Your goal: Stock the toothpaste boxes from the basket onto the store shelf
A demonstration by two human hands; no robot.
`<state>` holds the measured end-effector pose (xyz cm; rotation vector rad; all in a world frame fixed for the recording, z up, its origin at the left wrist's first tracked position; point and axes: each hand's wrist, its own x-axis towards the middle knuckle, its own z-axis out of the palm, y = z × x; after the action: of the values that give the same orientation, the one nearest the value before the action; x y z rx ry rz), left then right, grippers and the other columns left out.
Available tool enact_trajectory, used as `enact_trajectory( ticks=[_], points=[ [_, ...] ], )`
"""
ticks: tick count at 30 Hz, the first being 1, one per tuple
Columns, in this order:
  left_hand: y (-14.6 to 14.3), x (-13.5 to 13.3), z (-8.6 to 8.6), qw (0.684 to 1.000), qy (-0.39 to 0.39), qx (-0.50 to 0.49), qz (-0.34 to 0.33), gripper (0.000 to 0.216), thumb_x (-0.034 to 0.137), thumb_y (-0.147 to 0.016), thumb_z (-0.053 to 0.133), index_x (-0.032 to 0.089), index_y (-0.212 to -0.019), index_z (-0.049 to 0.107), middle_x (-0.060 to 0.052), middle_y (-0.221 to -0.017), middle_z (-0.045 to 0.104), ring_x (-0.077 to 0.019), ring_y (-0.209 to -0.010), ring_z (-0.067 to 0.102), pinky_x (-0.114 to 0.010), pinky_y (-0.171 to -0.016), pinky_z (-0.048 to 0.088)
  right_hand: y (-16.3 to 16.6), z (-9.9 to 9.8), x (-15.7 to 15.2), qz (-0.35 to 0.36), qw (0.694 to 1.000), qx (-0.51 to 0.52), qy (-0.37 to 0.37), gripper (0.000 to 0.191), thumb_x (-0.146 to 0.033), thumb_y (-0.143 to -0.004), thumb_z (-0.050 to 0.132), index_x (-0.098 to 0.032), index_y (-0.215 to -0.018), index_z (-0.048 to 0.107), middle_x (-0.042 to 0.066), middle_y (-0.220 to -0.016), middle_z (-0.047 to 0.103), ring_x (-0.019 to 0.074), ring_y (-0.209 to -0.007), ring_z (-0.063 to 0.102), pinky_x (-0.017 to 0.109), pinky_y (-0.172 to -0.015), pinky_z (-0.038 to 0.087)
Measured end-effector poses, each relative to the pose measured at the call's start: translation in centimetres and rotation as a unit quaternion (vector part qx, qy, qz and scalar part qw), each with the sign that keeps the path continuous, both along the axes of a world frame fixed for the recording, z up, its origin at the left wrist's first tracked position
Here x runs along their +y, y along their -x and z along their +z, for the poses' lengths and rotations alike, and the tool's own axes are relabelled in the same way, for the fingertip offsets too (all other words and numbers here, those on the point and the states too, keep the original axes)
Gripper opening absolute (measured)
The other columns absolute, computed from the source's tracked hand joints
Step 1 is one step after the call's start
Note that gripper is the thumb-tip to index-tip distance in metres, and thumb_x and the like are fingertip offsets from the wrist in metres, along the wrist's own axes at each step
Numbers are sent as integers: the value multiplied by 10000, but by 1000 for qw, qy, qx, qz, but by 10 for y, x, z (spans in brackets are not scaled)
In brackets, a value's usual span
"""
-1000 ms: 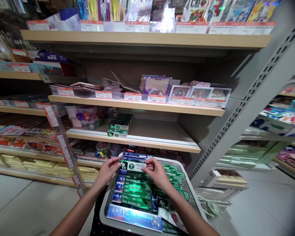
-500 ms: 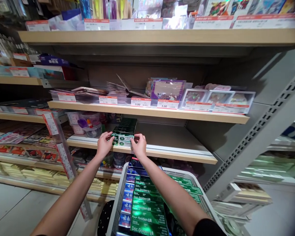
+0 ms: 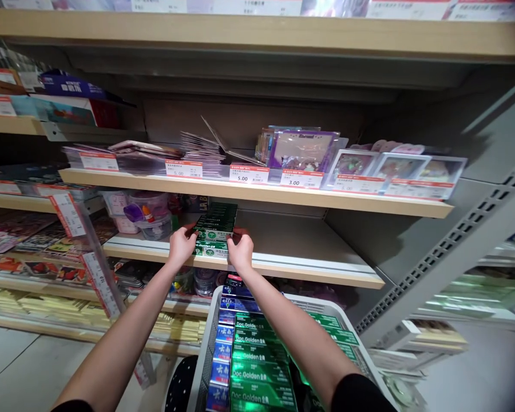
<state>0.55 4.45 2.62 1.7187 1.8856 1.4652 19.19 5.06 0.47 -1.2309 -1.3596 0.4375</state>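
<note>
Wood-edged store shelving was shown in the head view, with a stack of green boxes [image 3: 212, 234] set at the front of a lower shelf [image 3: 292, 243]. Both forearms were stretched forward to the stack, the elbows spread wider than the wrists. Its left end was met by the left hand [image 3: 182, 247], its right end by the right hand [image 3: 241, 249]; the thumbs were turned toward the front, and the fingers of each hand were clamped against the box ends, their tips partly hidden. Dark sleeves [image 3: 363, 395] were worn at the elbows.

To the left of the stack, clear tubs [image 3: 157, 226] were lined up on the same shelf. Above it, a higher shelf [image 3: 257, 191] was filled with flat packets [image 3: 203, 150] and fronted by price tags [image 3: 249, 174]. Below and nearer than the stack, a grey basket [image 3: 204, 343] was packed with green cartons [image 3: 261, 372] and blue cartons [image 3: 220, 372]. Far to its right, a slotted metal post [image 3: 459, 237] was leaned in view; pale floor tiles [image 3: 15, 349] were seen low on its left.
</note>
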Motion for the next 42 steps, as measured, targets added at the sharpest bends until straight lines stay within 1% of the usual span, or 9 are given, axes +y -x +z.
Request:
enact_trajectory(
  ticks=[7, 12, 15, 21, 25, 29, 33, 37, 42],
  points=[
    [5, -5, 1, 999, -37, -22, -16, 477, 300, -811, 612, 146, -1263, 592, -108, -1115, 706, -242, -990, 673, -343, -899, 515, -20, 12, -3, 20, 999, 38, -16, 259, -239, -755, 662, -181, -997, 589, 79, -954, 701, 221, -891, 676, 334, -843, 525],
    [2, -48, 12, 988, -152, 22, -33, 335, 317, -844, 566, 189, -1139, 658, -93, -1199, 623, -217, -1070, 619, -336, -900, 533, -86, 26, -22, 35, 996, 60, -61, 253, -302, -778, 647, -184, -988, 571, 91, -1015, 691, 199, -925, 671, 325, -852, 538],
    [-17, -81, 18, 983, -166, 28, -75, 283, 301, -867, 528, 202, -1090, 671, -77, -1180, 620, -192, -1025, 620, -299, -813, 555, -132, 30, -42, 61, 995, 46, -64, 233, -329, -793, 635, -194, -969, 566, 76, -998, 693, 184, -920, 670, 323, -840, 546],
    [-74, -135, 10, 974, -87, 72, -197, 249, 304, -865, 525, 210, -1027, 688, -51, -1088, 672, -182, -921, 641, -278, -751, 538, -206, 28, -104, 128, 984, -121, 25, 162, -288, -779, 652, -187, -899, 613, 44, -902, 696, 174, -834, 668, 303, -763, 537],
    [-106, -163, -11, 951, -6, 133, -278, 266, 323, -863, 517, 219, -1028, 697, -48, -1067, 696, -199, -920, 646, -298, -773, 521, -249, 15, -140, 196, 943, -240, 120, 164, -256, -779, 655, -182, -924, 640, 48, -908, 702, 173, -802, 666, 286, -728, 521],
    [-132, -184, -33, 916, 84, 180, -350, 302, 368, -856, 519, 228, -1052, 700, -58, -1118, 693, -221, -911, 654, -316, -743, 515, -286, -4, -163, 183, 904, -346, 174, 188, -224, -754, 673, -188, -938, 658, 76, -984, 705, 217, -874, 661, 308, -762, 501],
    [-156, -205, -43, 887, 129, 197, -397, 343, 397, -839, 548, 226, -1099, 691, -61, -1123, 698, -235, -945, 657, -322, -768, 514, -306, -11, -188, 155, 889, -376, 210, 233, -261, -758, 669, -189, -978, 644, 99, -1017, 689, 233, -891, 645, 308, -730, 481],
    [-178, -224, -42, 863, 134, 204, -442, 359, 449, -818, 589, 226, -1081, 688, -55, -1087, 704, -221, -923, 656, -305, -780, 499, -311, -5, -221, 221, 859, -383, 256, 252, -398, -776, 660, -192, -912, 609, 70, -877, 673, 189, -748, 616, 278, -618, 440],
    [-204, -242, -48, 830, 140, 275, -464, 417, 519, -763, 647, 219, -1050, 681, -60, -952, 707, -237, -860, 643, -303, -720, 460, -317, -17, -261, 267, 823, -373, 334, 560, -525, -584, 801, -207, -975, 559, 51, -915, 652, 200, -763, 610, 264, -579, 424]
  ],
)
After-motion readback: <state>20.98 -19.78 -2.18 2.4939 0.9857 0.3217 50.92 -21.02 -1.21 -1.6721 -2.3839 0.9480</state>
